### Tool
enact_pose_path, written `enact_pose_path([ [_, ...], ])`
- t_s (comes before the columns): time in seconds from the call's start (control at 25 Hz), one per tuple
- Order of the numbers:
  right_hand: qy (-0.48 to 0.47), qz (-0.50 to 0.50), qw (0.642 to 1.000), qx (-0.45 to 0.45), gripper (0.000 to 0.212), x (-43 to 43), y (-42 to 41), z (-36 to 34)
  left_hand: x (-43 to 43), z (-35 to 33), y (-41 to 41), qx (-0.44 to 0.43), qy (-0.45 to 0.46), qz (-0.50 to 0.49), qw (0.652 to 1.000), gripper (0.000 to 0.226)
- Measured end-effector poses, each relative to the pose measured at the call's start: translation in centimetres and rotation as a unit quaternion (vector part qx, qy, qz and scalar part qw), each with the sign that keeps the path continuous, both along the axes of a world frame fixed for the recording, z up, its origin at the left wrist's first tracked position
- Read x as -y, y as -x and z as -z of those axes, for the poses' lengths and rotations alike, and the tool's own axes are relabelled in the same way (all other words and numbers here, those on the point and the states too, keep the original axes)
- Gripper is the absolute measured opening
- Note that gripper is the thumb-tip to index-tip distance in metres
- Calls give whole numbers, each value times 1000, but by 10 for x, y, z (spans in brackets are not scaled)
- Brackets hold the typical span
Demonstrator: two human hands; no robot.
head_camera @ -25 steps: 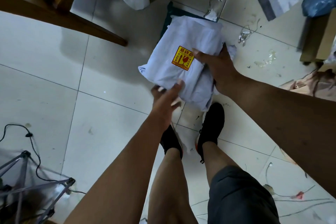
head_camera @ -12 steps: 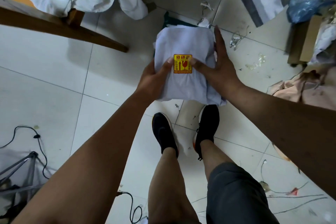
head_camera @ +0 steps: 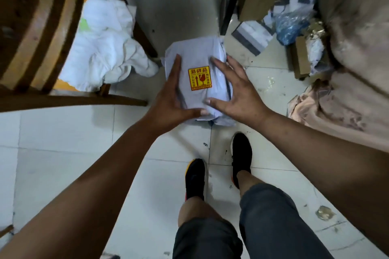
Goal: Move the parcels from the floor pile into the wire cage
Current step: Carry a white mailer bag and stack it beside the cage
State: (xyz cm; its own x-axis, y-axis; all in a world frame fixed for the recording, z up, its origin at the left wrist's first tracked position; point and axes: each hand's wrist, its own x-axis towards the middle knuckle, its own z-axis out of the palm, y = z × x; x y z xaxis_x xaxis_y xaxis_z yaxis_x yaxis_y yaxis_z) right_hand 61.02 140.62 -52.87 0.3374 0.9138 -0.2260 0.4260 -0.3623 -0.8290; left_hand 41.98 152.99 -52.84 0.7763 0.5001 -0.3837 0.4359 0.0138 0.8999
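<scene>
While I watch through the head camera, the left grip [head_camera: 168, 101] and right grip [head_camera: 237, 94] are both spread wide, with straight fingers laid against either side of the grey parcel [head_camera: 195, 57]. The parcel sits just above frame centre, beyond the shoes [head_camera: 194, 178] and right of the white cloth [head_camera: 105, 48].

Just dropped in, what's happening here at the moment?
A person has a pale grey parcel with a yellow fragile sticker between both hands: the left hand flat along its left side, the right hand spread over its right side. It is over the tiled floor, by a wooden chair. No wire cage is in view.
</scene>
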Motion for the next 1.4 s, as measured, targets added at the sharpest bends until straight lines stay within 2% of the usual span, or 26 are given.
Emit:
enact_pose_path([
  [0.2, -14, 115, 993, 15, 97, 60, 13, -97, 20, -111, -16, 5, -58, 97, 994, 132],
  [0.32, -12, 182, 983, 26, 98, 116, 19, -173, 55, -180, -32, 22, -29, 158, 987, 135],
  [0.48, -22, 313, 948, 42, 99, 227, 36, -264, 136, -270, -65, 35, -32, 287, 957, 133],
  [0.6, -23, 407, 912, 47, 100, 312, 62, -306, 203, -313, -84, 56, -42, 370, 926, 132],
  [0.72, -23, 522, 851, 54, 101, 405, 101, -336, 288, -344, -103, 80, -38, 483, 871, 133],
  [1.0, 6, 727, 683, 65, 96, 605, 222, -367, 525, -379, -114, 74, -37, 702, 707, 130],
  [1.16, 37, 803, 592, 68, 93, 717, 307, -368, 677, -383, -75, 85, -29, 781, 618, 124],
  [1.4, 90, 858, 502, 58, 95, 832, 397, -355, 843, -374, -19, 103, -37, 854, 509, 111],
])
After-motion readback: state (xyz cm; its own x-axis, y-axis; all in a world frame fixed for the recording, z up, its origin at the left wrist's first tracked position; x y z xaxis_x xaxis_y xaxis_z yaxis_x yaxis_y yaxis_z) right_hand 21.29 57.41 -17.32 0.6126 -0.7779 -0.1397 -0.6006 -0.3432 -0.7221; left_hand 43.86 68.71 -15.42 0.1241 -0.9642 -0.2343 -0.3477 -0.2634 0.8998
